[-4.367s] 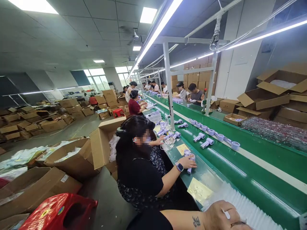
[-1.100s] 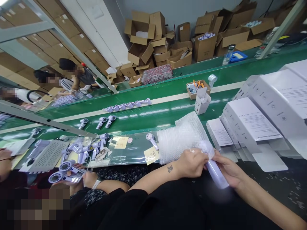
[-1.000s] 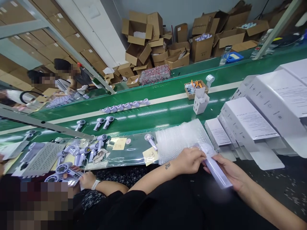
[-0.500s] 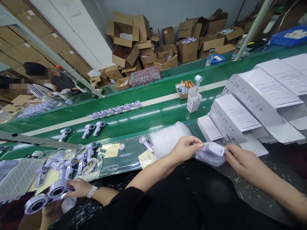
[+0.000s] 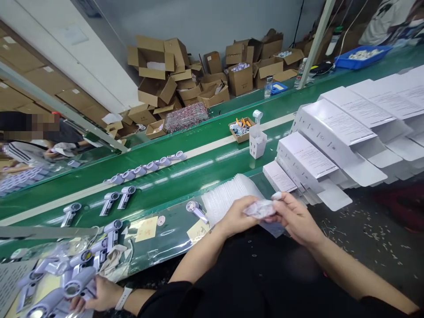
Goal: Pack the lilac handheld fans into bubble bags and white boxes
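In front of my black shirt, my left hand (image 5: 239, 213) and my right hand (image 5: 298, 221) hold a handheld fan in a clear bubble bag (image 5: 260, 209). My left fingers close around its left end. My right fingers pinch the other end, where a small whitish part sticks up and loose plastic hangs below. A stack of bubble bags (image 5: 228, 198) lies just beyond my left hand. Left of that stack, a bare lilac handheld fan (image 5: 198, 213) rests beside a yellow paper note (image 5: 198, 232). White printed cartons (image 5: 306, 154) stand in rows to my right.
A green conveyor (image 5: 205, 165) crosses ahead, carrying several lilac fans (image 5: 152, 166), a small cardboard tray (image 5: 241, 130) and an upright white box (image 5: 257, 143). At left, a co-worker's hand (image 5: 107, 293) touches piled fans. Brown cardboard boxes (image 5: 155, 92) fill the back.
Both my hands have moved left and closer together, and the bagged fan has turned between them. My view has shifted right. The co-worker's hand at left has moved lower in view.
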Available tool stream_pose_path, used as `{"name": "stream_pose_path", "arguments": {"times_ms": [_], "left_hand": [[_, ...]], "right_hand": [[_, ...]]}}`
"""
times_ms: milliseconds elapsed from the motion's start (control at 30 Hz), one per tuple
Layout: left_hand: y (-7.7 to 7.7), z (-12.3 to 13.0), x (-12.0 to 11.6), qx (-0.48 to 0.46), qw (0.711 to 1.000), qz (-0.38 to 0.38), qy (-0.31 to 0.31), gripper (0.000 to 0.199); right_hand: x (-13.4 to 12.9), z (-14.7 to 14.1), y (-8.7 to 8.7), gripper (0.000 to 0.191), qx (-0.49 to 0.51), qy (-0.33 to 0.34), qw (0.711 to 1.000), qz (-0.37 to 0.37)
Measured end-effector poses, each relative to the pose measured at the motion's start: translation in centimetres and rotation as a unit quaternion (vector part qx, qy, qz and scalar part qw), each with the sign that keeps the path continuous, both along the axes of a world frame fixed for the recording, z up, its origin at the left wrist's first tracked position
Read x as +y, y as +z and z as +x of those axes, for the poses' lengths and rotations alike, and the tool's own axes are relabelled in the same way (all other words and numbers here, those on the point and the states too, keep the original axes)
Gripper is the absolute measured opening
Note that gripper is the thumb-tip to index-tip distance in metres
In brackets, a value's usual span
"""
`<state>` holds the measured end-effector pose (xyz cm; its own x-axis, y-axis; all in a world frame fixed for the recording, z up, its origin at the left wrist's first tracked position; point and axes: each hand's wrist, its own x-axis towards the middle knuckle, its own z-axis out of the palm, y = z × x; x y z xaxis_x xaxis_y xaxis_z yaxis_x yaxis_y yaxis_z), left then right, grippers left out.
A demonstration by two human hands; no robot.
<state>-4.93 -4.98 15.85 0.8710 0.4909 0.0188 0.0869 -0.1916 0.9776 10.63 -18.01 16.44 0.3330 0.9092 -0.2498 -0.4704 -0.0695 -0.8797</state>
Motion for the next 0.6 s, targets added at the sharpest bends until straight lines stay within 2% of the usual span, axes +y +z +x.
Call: {"name": "stream_pose_path", "arguments": {"times_ms": [33,100,167,200,267,333,400,500,600], "left_hand": [[-0.8,-0.2,0.0,0.001,0.997,-0.020,0.068,0.038],[-2.0,-0.9,0.4,-0.018,0.975,-0.087,0.202,0.034],[-2.6,-1.7,1.2,-0.056,0.942,-0.153,0.294,0.035],[-2.7,-2.1,1.6,-0.074,0.928,-0.176,0.321,0.035],[-2.7,-2.9,2.0,-0.094,0.909,-0.212,0.347,0.035],[-2.7,-3.9,2.1,-0.094,0.897,-0.244,0.355,0.036],[-2.8,-5.0,2.1,-0.093,0.885,-0.270,0.369,0.036],[-3.4,-6.6,2.8,-0.111,0.856,-0.297,0.408,0.034],[-3.9,-7.8,4.4,-0.138,0.819,-0.321,0.455,0.034]], "right_hand": [[-0.1,0.2,-1.9,0.030,0.035,-0.073,0.996,-0.032],[-0.2,0.9,-5.9,0.045,0.082,-0.204,0.969,-0.112],[0.5,1.8,-9.8,0.065,0.131,-0.254,0.945,-0.159],[1.1,2.1,-11.5,0.067,0.148,-0.276,0.935,-0.167],[2.7,2.3,-13.9,0.059,0.152,-0.305,0.926,-0.164],[4.1,1.9,-15.2,0.046,0.132,-0.332,0.921,-0.152],[5.0,1.1,-15.6,0.039,0.101,-0.357,0.918,-0.137],[5.4,-0.6,-15.3,0.036,0.036,-0.367,0.923,-0.111],[6.9,-1.5,-14.5,0.039,-0.036,-0.336,0.937,-0.086]]}}
